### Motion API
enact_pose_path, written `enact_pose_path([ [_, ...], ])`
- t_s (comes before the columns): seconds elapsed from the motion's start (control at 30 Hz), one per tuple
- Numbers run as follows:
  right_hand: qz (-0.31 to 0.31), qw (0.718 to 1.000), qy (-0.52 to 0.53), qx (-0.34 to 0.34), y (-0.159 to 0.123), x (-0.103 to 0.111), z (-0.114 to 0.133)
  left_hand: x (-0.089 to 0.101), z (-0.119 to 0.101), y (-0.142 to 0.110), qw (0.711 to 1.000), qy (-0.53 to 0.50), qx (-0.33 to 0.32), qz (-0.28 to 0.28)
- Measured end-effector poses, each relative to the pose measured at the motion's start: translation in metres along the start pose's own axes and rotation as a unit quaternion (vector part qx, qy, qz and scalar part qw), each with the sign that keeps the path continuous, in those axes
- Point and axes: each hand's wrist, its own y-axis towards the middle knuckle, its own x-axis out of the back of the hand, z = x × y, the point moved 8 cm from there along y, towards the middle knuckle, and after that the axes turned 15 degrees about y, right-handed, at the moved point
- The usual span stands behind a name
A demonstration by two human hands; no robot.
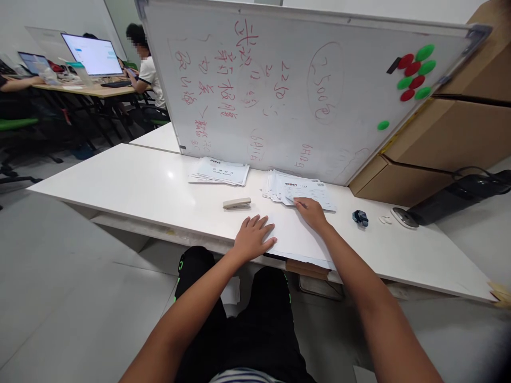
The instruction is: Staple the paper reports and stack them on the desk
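White papers (305, 189) meet the right hand (311, 214), whose grip seems hidden.

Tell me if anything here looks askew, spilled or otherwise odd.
The whiteboard behind the desk looks turned on its side: its red writing runs sideways. The paper stack by the right hand is unevenly fanned. I see no spill.

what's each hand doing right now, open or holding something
Left hand: open and spread, palm down.
Right hand: curled at the right-hand paper stack; can't tell if its grip holds a sheet.
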Motion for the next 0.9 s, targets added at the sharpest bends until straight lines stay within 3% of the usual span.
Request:
enact_pose_path([
  [0.13, -0.123, 0.981, -0.113, 0.099, -0.014, 0.042, 0.051, 0.000, 0.000, -0.001, 1.000, -0.003, 0.000, 0.003],
  [0.23, -0.130, 0.958, -0.164, 0.197, -0.056, 0.053, 0.103, 0.002, 0.000, 0.000, 1.000, -0.007, -0.006, 0.001],
  [0.37, -0.034, 0.944, -0.166, 0.283, -0.126, 0.020, 0.149, 0.009, -0.003, -0.008, 0.999, -0.034, -0.010, -0.017],
  [0.5, -0.023, 0.959, -0.139, 0.246, -0.160, -0.010, 0.155, 0.024, -0.009, -0.046, 0.979, -0.174, 0.042, -0.097],
  [0.57, -0.016, 0.968, -0.120, 0.220, -0.164, -0.016, 0.153, 0.023, -0.003, -0.075, 0.931, -0.298, 0.154, -0.145],
  [0.63, -0.013, 0.975, -0.098, 0.197, -0.166, -0.015, 0.150, 0.002, 0.005, -0.099, 0.842, -0.424, 0.307, -0.127],
  [0.7, -0.049, 0.981, -0.082, 0.167, -0.170, -0.002, 0.143, -0.028, -0.004, -0.104, 0.745, -0.547, 0.382, -0.023],
  [0.77, -0.147, 0.980, -0.071, 0.111, -0.181, 0.024, 0.126, -0.045, -0.024, -0.091, 0.670, -0.642, 0.358, 0.099],
  [0.83, -0.290, 0.956, -0.046, -0.004, -0.203, 0.056, 0.096, -0.049, -0.034, -0.075, 0.638, -0.673, 0.330, 0.175],
  [0.9, -0.400, 0.903, 0.015, -0.158, -0.235, 0.078, 0.057, -0.049, -0.035, -0.067, 0.648, -0.650, 0.330, 0.220],
])
